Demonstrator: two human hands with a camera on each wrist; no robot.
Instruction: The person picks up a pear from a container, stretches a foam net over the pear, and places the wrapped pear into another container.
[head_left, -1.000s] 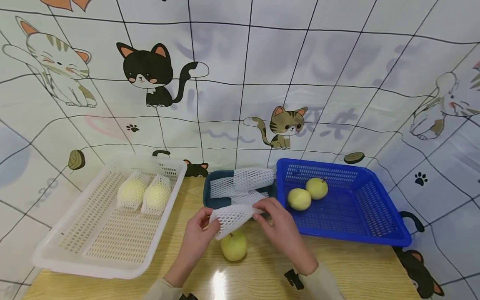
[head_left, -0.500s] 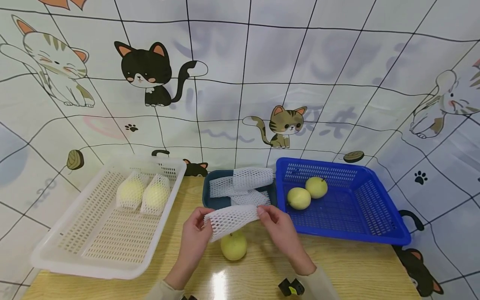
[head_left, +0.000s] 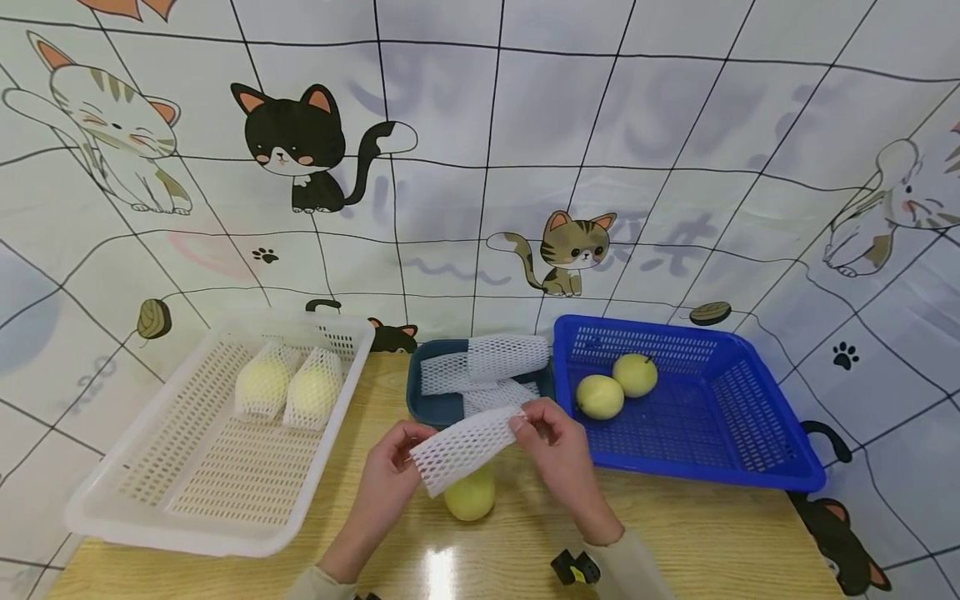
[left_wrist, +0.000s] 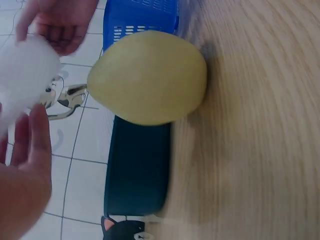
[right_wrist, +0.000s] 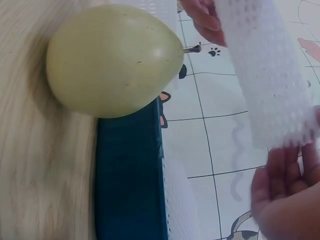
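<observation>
The white foam net sleeve (head_left: 467,450) is hanging above the middle of the bench (head_left: 517,550), partly covering the pear (head_left: 471,500). It is probably weighing little and yielding softly, suiting a light hold at its end rims; the pear is looking firm, smooth and easily bruised, best cupped round its sides. The left hand (head_left: 390,468) is pinching the sleeve's left end, the right hand (head_left: 558,443) its right, fingers curling on both.
</observation>
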